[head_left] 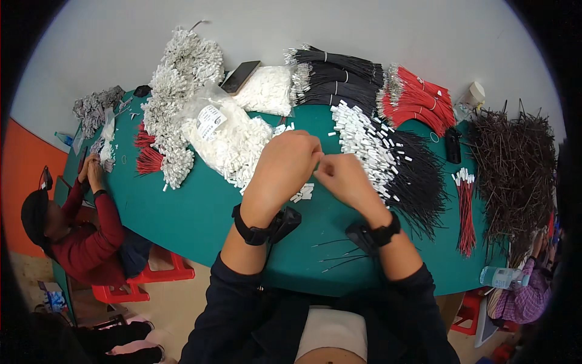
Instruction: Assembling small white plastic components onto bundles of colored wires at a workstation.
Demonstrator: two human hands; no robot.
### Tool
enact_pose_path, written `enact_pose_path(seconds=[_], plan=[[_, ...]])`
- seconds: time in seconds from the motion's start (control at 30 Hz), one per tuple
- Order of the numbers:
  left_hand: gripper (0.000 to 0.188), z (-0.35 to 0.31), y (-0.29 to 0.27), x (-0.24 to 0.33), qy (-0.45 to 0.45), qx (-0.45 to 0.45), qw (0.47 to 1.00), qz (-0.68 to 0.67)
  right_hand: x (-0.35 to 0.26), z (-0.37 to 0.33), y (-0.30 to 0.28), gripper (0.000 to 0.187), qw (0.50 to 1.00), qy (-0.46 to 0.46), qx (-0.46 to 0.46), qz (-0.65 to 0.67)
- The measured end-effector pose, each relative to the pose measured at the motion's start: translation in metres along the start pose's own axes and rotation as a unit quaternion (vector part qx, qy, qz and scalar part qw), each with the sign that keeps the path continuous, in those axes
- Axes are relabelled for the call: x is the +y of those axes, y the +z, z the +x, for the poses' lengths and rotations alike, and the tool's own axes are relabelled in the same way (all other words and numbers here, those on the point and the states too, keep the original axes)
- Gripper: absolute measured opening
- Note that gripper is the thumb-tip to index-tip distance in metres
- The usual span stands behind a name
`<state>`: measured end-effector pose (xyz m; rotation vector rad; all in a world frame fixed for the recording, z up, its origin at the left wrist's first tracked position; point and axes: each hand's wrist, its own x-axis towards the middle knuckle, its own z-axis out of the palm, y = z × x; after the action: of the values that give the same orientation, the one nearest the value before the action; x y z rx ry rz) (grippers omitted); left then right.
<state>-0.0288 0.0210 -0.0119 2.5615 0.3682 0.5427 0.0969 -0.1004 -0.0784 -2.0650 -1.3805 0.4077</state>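
My left hand [287,161] and my right hand [347,180] meet over the middle of the green table, fingers pinched together. Whatever small thing sits between the fingertips is hidden. Beside my left hand lies an open clear bag [209,124] spilling small white plastic connector housings [237,159]. A few loose housings [303,193] rest under my hands. To the right of my right hand spreads a pile of black wires [418,182] with white housings [364,142] on their ends. Several loose black wires [339,262] lie near the table's front edge.
Bundles of black wires [339,79] and red wires [418,97] line the back. A phone [241,77] lies on another white bag [267,91]. A red-and-black bundle [465,212], dark wire heap [512,170] and bottle [503,278] are right. One person [91,242] works at left.
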Motion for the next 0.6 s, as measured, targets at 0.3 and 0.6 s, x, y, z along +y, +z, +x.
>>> enact_pose_path(seconds=[0.3,0.6], plan=[[0.006,-0.002,0.047,-0.031,0.027,-0.120,0.977,0.176,-0.025,-0.070,-0.103,0.009,0.957,0.060,0.012,0.283],[0.010,-0.002,0.077,-0.061,0.048,-0.150,0.963,0.218,-0.017,-0.073,-0.105,0.007,0.962,0.002,0.057,0.268]])
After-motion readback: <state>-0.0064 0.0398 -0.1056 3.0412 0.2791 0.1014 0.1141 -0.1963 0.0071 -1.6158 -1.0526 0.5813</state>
